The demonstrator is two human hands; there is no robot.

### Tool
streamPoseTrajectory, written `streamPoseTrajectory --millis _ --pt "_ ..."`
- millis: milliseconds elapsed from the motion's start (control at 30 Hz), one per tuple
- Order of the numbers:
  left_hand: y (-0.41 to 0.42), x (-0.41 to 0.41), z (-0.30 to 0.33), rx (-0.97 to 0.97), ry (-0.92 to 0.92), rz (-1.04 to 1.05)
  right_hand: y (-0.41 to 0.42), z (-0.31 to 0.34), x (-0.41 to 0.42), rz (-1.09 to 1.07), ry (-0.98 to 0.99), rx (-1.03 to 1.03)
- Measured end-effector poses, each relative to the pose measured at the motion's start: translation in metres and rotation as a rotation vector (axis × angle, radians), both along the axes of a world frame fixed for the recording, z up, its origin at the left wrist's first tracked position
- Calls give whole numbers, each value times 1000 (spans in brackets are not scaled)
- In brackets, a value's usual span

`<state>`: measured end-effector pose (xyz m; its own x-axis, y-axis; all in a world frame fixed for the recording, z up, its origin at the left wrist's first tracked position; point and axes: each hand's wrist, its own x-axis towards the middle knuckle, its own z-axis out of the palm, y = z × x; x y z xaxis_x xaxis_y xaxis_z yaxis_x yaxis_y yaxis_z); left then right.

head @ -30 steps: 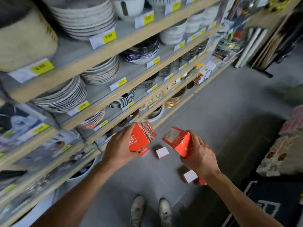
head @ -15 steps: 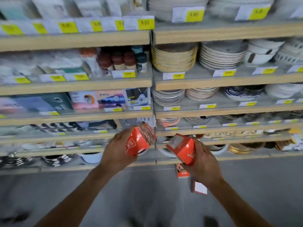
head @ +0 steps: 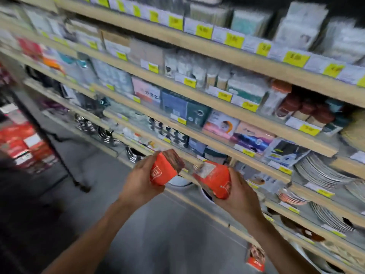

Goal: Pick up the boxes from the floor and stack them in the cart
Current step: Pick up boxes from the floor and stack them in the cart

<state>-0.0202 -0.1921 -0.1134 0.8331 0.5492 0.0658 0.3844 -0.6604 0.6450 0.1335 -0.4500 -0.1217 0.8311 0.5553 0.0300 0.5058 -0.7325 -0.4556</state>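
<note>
Gripping orange box (head: 164,172) left hand (head: 141,184), second box (head: 216,181) right hand (head: 238,196)

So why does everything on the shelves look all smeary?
Head view: motion blur smears the shelves and yellow price tags so their prices can't be read; the orange box in the left hand stays sharper; the wide lens bends shelf lines.

Two orange boxes (head: 165,170) (head: 216,180) aloft (tilted); third (head: 255,257) on floor
</note>
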Motion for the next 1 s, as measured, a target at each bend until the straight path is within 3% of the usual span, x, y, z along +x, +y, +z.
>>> streamPoseTrajectory --millis 467,1000 --pt "168 -123 -24 -19 47 447 268 -14 -31 449 -7 -55" --pt "348 -143 -27 -19 118 887 570 -37 -16 866 82 32"
